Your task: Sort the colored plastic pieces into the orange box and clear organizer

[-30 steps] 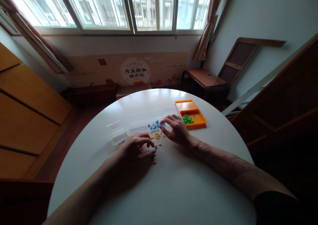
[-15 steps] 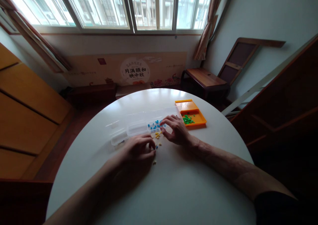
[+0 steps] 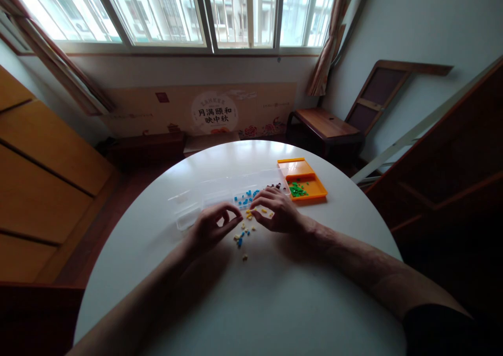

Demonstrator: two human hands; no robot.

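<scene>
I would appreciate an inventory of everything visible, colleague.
Table: one, white, under hands
Tray: one, orange, table's right
Green pieces: many, green, in tray
Case: one, clear, left of tray
Blue pieces: many, blue, case and table
Dark pieces: several, dark, case's right end
Yellow pieces: several, yellowish, near hands
Window: one, grey, behind table
Curtains: two, brownish, beside window
Banner: one, beige, below window
Seat: one, brown, beyond tray
Cabinet: one, tan, left
Left hand: one, bare, near case
Right hand: one, bare, near tray

The head view looks down across the table (image 3: pixel 275 293) (window (image 3: pixel 244 15) ahead).
</scene>
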